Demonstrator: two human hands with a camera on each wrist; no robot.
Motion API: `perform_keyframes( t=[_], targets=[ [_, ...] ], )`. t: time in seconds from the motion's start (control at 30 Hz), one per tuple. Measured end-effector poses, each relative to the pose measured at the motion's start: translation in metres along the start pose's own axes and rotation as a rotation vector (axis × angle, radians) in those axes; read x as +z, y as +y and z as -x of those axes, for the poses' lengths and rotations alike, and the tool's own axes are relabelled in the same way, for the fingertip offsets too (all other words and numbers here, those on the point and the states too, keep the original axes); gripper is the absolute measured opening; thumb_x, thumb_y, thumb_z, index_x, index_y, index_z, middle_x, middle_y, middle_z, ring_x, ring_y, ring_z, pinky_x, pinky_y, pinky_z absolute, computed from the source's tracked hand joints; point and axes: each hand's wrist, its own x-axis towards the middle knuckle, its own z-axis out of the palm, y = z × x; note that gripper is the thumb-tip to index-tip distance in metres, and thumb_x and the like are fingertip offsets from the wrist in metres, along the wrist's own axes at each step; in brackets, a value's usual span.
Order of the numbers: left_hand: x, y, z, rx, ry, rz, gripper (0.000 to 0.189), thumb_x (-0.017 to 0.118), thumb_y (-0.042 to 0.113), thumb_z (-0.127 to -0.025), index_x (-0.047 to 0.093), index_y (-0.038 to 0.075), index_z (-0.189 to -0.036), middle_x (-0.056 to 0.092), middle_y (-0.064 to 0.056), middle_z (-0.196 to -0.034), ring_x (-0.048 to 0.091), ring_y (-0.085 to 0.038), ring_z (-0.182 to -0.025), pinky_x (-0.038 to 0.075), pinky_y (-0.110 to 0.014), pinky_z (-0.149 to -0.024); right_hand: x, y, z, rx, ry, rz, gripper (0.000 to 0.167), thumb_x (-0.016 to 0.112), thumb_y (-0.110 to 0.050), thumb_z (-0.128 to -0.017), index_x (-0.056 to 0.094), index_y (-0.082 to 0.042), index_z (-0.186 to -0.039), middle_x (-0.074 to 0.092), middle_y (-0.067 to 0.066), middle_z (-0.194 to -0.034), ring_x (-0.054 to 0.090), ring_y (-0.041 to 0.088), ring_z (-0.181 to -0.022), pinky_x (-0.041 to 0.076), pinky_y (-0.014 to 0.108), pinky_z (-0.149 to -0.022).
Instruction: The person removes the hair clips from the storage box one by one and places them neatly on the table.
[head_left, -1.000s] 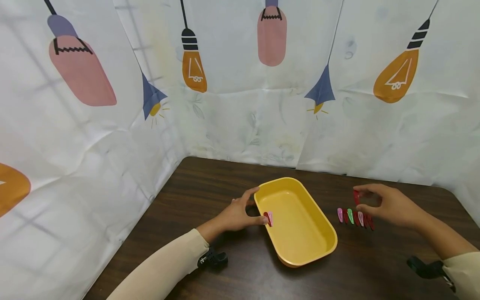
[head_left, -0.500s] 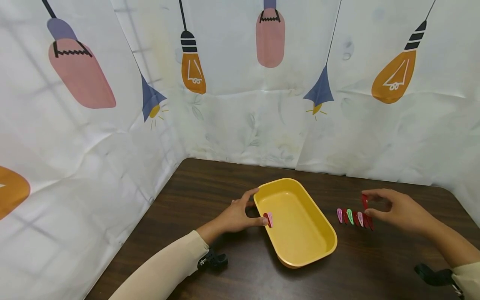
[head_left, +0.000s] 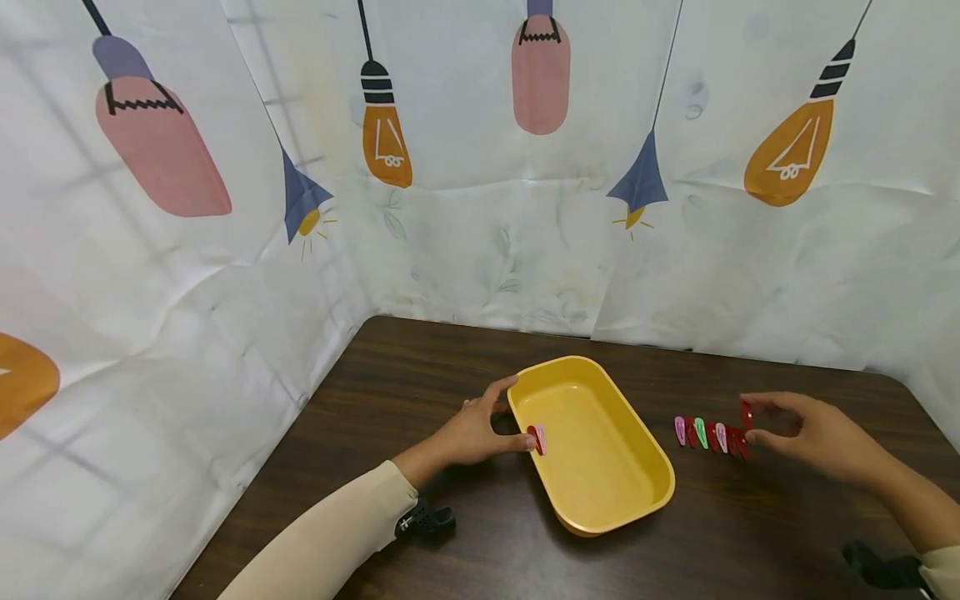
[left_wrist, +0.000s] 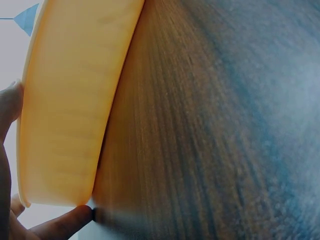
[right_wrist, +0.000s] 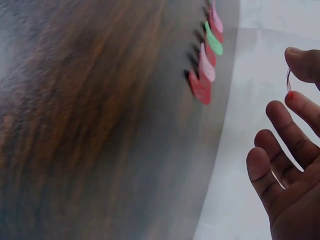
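In the head view my right hand (head_left: 832,437) pinches a red snap hair clip (head_left: 746,414) between thumb and index finger, held upright just past the right end of a row of hair clips (head_left: 701,432) on the table. That row mixes pink, green and dark red clips. The right wrist view shows the pinched clip edge-on, the other fingers spread apart. My left hand (head_left: 468,433) grips the left side of a yellow plastic tub (head_left: 600,446), thumb at the rim and fingers round the far corner. Beside the thumb, a red and a pink hair clip (head_left: 541,438) sit at the rim.
A dark wood-grain table (head_left: 420,358) carries everything. White sheeting (head_left: 480,250) printed with lamps and bulbs hangs behind and to the left of it. Each forearm wears a black wrist mount (head_left: 425,517).
My right hand has moved right and slightly down with the red hair clip, from above the row to its right end. The left hand and the tub have stayed in place.
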Motion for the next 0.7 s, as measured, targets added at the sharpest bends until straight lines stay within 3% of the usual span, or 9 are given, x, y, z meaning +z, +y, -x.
perform_keyframes(
  t=[0.13,0.3,0.4,0.47,0.57,0.7],
  targets=[
    [0.000,0.000,0.000,-0.001,0.001,0.004,0.103,0.078,0.063,-0.082,0.020,0.034,-0.163,0.062,-0.009,-0.140,0.052,-0.029,-0.135,0.012,-0.064,-0.118,0.004,0.007,0.004,0.017,-0.015,-0.025,0.064,0.079,-0.036,-0.092,0.058,-0.004,-0.143,0.065,0.023,-0.126,0.052,0.010,-0.070,0.042,0.029,-0.056],
    [0.000,0.000,-0.001,-0.009,0.003,-0.002,0.103,0.078,0.063,-0.082,0.020,0.036,-0.163,0.062,-0.009,-0.140,0.050,-0.032,-0.137,0.019,-0.064,-0.117,0.008,0.016,0.008,0.026,-0.037,-0.044,0.063,0.079,-0.035,-0.092,0.059,-0.003,-0.142,0.063,0.025,-0.129,0.045,0.010,-0.063,0.038,0.029,-0.054],
    [0.000,0.000,0.000,-0.014,0.002,-0.006,0.103,0.078,0.064,-0.082,0.020,0.037,-0.162,0.062,-0.009,-0.140,0.047,-0.035,-0.138,0.024,-0.064,-0.115,0.011,0.022,0.009,0.012,-0.042,-0.026,0.062,0.081,-0.036,-0.091,0.061,-0.003,-0.140,0.062,0.026,-0.131,0.060,0.022,-0.082,0.044,0.029,-0.061],
    [0.000,0.001,0.000,-0.015,0.002,-0.006,0.103,0.078,0.064,-0.082,0.020,0.036,-0.163,0.062,-0.009,-0.139,0.048,-0.035,-0.138,0.023,-0.064,-0.116,0.012,0.025,0.009,0.003,-0.040,-0.007,0.061,0.081,-0.037,-0.090,0.063,-0.003,-0.138,0.062,0.026,-0.131,0.062,0.033,-0.099,0.048,0.032,-0.068],
    [0.000,0.001,0.000,-0.011,-0.001,-0.005,0.103,0.078,0.064,-0.082,0.020,0.035,-0.163,0.062,-0.009,-0.140,0.051,-0.030,-0.136,0.014,-0.063,-0.119,0.015,0.029,0.009,-0.013,-0.040,-0.005,0.061,0.082,-0.036,-0.089,0.064,-0.002,-0.135,0.061,0.028,-0.133,0.056,0.050,-0.116,0.054,0.047,-0.080],
    [0.000,0.000,0.000,-0.004,0.000,-0.006,0.103,0.078,0.063,-0.082,0.020,0.036,-0.163,0.063,-0.009,-0.139,0.051,-0.030,-0.136,0.012,-0.063,-0.119,0.020,0.033,0.010,-0.027,-0.042,-0.021,0.061,0.083,-0.034,-0.088,0.064,-0.001,-0.134,0.058,0.031,-0.136,0.049,0.059,-0.122,0.045,0.070,-0.087]
  ],
)
